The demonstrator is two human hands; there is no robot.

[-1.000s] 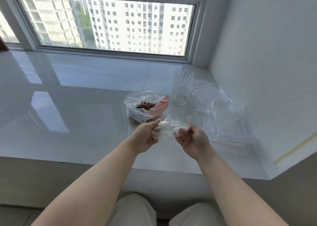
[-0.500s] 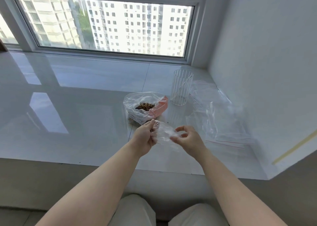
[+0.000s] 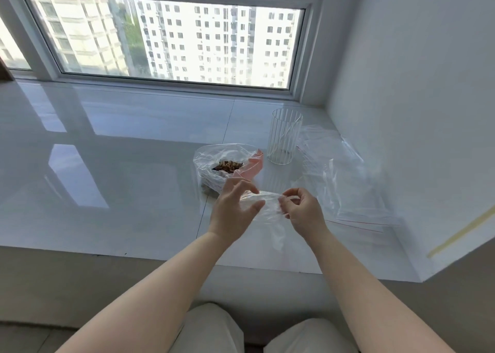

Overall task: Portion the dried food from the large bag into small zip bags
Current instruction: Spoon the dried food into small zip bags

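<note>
The large clear bag [image 3: 211,165] with brown dried food [image 3: 228,166] and a pink flap stands open on the white sill, just beyond my hands. Between my hands hangs a small clear zip bag [image 3: 269,208], held above the sill. My left hand [image 3: 233,209] pinches its left edge between thumb and fingers. At its right edge, the curled fingers of my right hand [image 3: 302,210] pinch the top. The small bag's lower part droops toward the sill's front edge.
A ribbed clear glass [image 3: 285,138] stands behind and right of the large bag. Several empty zip bags [image 3: 345,181] with red seal lines lie at the right by the wall. The white sill [image 3: 120,165] stretches left; its front edge runs beneath my wrists.
My hands have drawn apart a little and lifted the small zip bag, which now stretches between them and hangs lower. The large bag and glass have not moved.
</note>
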